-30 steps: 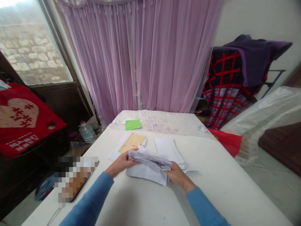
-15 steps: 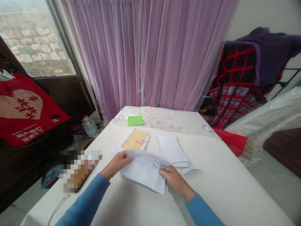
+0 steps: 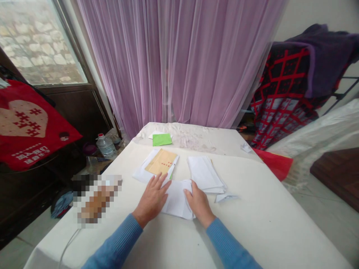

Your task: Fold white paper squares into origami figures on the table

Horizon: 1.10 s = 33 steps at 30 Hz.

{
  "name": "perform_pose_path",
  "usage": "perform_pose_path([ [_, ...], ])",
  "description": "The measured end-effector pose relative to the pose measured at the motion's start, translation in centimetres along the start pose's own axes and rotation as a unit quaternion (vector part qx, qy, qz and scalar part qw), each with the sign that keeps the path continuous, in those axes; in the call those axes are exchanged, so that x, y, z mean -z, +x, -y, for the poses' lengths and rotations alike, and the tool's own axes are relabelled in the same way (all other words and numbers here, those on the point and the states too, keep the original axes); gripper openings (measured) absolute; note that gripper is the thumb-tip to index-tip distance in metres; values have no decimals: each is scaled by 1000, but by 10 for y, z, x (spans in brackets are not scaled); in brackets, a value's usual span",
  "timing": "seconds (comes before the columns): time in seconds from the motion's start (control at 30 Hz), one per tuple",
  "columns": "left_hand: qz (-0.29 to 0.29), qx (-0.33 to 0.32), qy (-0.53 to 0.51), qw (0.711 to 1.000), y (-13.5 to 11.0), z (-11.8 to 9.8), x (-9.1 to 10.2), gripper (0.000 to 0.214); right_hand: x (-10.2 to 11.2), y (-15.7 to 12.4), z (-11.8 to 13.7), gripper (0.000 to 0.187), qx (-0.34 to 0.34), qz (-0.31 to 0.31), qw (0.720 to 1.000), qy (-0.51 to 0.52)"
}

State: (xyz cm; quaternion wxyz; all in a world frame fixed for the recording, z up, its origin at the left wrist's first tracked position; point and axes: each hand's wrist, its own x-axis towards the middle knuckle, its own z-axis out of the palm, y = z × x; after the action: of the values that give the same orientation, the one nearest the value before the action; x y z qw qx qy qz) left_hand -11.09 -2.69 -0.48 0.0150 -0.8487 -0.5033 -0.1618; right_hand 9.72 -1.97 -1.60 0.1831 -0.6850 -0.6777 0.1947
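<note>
Two hands work at a white-covered counter (image 3: 252,224), both open and palm down, neither closing on anything. The left grip (image 3: 151,198) lies flat with its fingers spread, its edge against a loose sheaf of white paper (image 3: 176,201). The right grip (image 3: 199,203) rests lightly on that sheaf's right side, fingers draped over the edge without pinching. The sheaf lies on the counter between the two hands.

Just ahead of the left hand is one tan envelope (image 3: 162,162), lying on white paper (image 3: 143,172). To its right sits one neat white stack (image 3: 203,173), almost touching the sheaf, with one small folded slip (image 3: 226,197) at its near corner. Farther off, toward the curtain, lie one green card (image 3: 162,139) and one crumpled white scrap (image 3: 246,148). A pixelated patch (image 3: 97,198) hides whatever lies left of the left hand.
</note>
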Motion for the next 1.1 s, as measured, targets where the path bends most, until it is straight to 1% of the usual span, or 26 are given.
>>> perform_pose_path([
  [0.03,29,-43,12,999,1,-3,1,46,0,1,1,44,3,1,1000,-10],
  [0.07,53,-76,20,996,1,-5,0,50,1,2,1,42,3,3,1000,-19],
  [0.13,84,-109,26,990,0,-7,-6,71,3,4,2,37,-2,11,999,-30],
  [0.2,96,-109,25,989,-2,-6,-14,90,7,6,1,33,-11,25,999,-26],
  [0.3,102,-93,21,990,-6,-6,-23,100,11,3,-1,33,-23,44,999,6],
  [0.43,108,-63,21,992,-6,-10,-25,103,9,-8,-5,41,-11,45,998,33],
  [0.57,94,-41,27,994,-5,-15,-26,100,3,-18,-6,52,-2,48,998,31],
  [0.67,84,-39,32,995,-4,-16,-27,99,5,-22,-3,55,-5,65,997,31],
  [0.77,74,-40,34,996,-5,-16,-29,97,12,-26,-2,53,-8,99,992,73],
  [0.83,69,-37,34,996,-5,-15,-31,95,16,-29,-4,56,-16,117,989,85],
  [0.9,67,-33,34,997,-5,-15,-32,94,19,-32,-8,68,-19,117,990,74],
  [0.97,71,-30,33,997,-5,-14,-33,93,20,-33,-12,83,-3,117,990,73],
  [1.0,74,-30,30,996,-5,-14,-33,94,20,-33,-15,87,6,124,989,79],
  [1.03,79,-30,28,996,-5,-14,-32,95,20,-32,-17,87,11,131,988,81],
  [1.1,90,-33,21,995,-5,-14,-31,101,21,-32,-21,77,9,135,989,67],
])
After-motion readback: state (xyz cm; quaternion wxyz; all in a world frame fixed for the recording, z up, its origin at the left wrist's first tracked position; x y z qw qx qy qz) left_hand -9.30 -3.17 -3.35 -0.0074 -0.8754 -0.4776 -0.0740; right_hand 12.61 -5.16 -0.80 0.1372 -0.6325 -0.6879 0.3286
